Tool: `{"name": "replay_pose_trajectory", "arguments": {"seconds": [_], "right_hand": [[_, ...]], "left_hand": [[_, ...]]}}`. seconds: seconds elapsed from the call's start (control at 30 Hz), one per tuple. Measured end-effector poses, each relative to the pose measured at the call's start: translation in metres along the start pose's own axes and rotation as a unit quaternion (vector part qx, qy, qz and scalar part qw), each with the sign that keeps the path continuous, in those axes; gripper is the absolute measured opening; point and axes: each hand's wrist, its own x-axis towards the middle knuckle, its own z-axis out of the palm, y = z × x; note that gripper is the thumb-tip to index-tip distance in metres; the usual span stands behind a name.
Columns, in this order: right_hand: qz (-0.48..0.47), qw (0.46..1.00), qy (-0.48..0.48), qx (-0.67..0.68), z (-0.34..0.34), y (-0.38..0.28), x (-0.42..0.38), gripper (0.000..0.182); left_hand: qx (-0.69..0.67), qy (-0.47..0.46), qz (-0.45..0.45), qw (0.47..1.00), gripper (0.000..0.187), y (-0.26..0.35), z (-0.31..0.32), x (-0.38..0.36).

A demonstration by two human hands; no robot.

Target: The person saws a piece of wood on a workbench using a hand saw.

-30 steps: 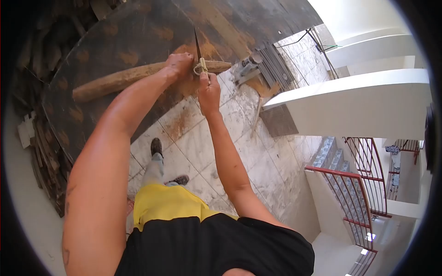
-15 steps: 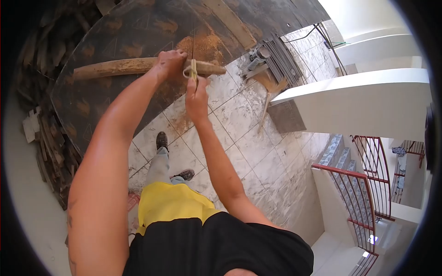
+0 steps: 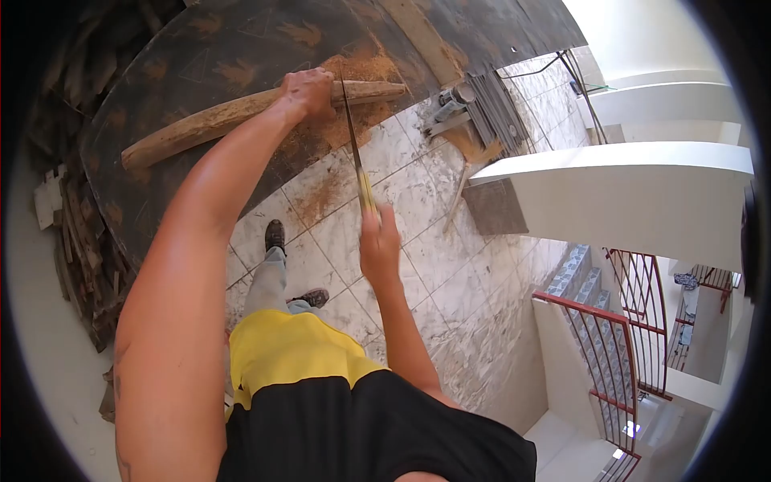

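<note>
my left hand [image 3: 307, 87] is clamped on the wooden stick [image 3: 241, 114] lying at the dark board's [image 3: 185, 72] edge, my right hand [image 3: 379, 245] grips the handsaw [image 3: 353, 149], sawdust [image 3: 361, 72] piled, cut unfinished.

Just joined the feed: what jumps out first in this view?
A handsaw cuts across a rough wooden pole near the top centre; the right hand grips its yellow handle, drawn back toward the body. The left hand pins the pole on a dark round board, with orange sawdust piled at the cut. A red-railed stairwell drops away at lower right.
</note>
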Motion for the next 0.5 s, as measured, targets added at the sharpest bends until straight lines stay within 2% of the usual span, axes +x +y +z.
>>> {"name": "replay_pose_trajectory", "arguments": {"seconds": [0.1, 0.13, 0.27, 0.37, 0.43, 0.47, 0.5], "right_hand": [[0.044, 0.998, -0.028, -0.029, -0.025, -0.013, -0.031, 0.033], [0.025, 0.999, -0.021, -0.018, -0.016, -0.015, -0.010, 0.033], [-0.213, 0.974, 0.037, 0.068, 0.054, -0.025, 0.135, 0.040], [-0.195, 0.978, 0.005, 0.075, 0.054, -0.028, 0.143, 0.040], [-0.210, 0.974, 0.023, 0.081, 0.037, -0.004, 0.090, 0.037], [-0.112, 0.993, 0.010, 0.038, 0.021, 0.006, 0.049, 0.036], [-0.093, 0.995, 0.016, 0.014, 0.005, 0.017, 0.009, 0.037]], "left_hand": [[0.023, -0.008, 0.011, 1.000, 0.049, 0.003, -0.001, 0.001], [0.026, -0.013, 0.019, 0.999, 0.049, 0.003, 0.003, 0.001], [0.013, 0.028, 0.024, 0.999, 0.050, -0.003, 0.006, 0.002], [0.019, 0.021, 0.027, 0.999, 0.050, -0.011, 0.017, 0.003], [0.035, 0.026, 0.025, 0.999, 0.050, -0.007, 0.013, 0.007], [0.024, 0.011, 0.013, 1.000, 0.051, -0.002, 0.007, 0.005], [0.015, -0.004, -0.002, 1.000, 0.051, 0.002, 0.001, 0.001]]}}
